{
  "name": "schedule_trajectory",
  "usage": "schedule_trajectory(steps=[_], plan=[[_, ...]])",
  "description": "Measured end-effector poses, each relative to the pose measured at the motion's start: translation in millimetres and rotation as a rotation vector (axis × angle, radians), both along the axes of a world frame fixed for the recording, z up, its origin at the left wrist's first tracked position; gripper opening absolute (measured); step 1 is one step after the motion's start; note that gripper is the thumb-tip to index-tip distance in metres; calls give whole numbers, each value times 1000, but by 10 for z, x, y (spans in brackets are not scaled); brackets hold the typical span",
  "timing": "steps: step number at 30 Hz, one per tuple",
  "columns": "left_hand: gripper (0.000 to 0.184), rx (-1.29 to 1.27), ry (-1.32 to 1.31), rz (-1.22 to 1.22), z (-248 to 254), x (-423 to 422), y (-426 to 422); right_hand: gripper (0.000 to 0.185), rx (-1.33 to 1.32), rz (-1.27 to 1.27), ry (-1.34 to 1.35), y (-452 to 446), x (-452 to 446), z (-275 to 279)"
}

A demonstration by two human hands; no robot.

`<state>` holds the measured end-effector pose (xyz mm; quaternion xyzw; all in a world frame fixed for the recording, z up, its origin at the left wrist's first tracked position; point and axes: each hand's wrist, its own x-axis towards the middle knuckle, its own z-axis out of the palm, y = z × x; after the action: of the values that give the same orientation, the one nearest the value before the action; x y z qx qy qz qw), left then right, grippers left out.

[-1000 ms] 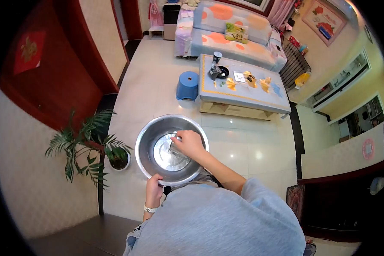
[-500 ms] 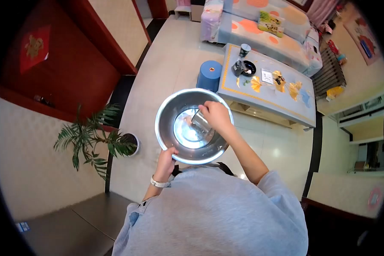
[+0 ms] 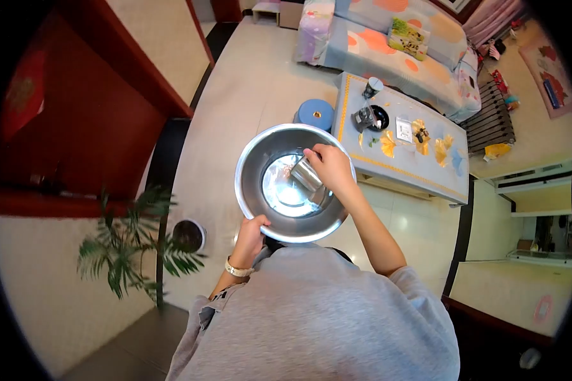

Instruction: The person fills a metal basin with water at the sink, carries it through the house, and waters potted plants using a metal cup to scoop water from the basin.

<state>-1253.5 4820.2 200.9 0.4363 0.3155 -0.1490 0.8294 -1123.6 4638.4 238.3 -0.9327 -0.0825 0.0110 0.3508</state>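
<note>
A wide, shiny metal basin [image 3: 251, 181] is held out in front of my body. My left hand [image 3: 253, 233] grips its near left rim, thumb over the edge. Inside the basin, my right hand [image 3: 329, 166] is closed around a metal cup [image 3: 306, 174], which is tilted over the basin floor. The bottom of the basin shines with bright reflections; I cannot tell for sure whether water lies in it. The cup's handle, if it has one, is hidden by my fingers.
Beyond the basin stand a blue round stool [image 3: 316, 113] and a low table [image 3: 388, 166] with cups and a black bowl. A covered sofa [image 3: 368, 54] is behind. On the left are a potted plant [image 3: 130, 244] and a dark red door [image 3: 89, 127].
The view has shifted slightly as I move. My right hand has turned the cup, so more of its side shows. My left hand stays on the basin rim.
</note>
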Motion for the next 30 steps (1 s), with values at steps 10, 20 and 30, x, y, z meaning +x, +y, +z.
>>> schedule_trajectory(steps=[10,20,30], plan=[[38,-61,-39,-121,-36,1643,1046,29,180,-220,-29,877,1320,52],[24,2,-37,-7,-293,3346,1484,26,386,-145,54,1206,2885,-233],[20,46,17,82,-237,5527,1688,23,483,11,120,1201,5192,-417]])
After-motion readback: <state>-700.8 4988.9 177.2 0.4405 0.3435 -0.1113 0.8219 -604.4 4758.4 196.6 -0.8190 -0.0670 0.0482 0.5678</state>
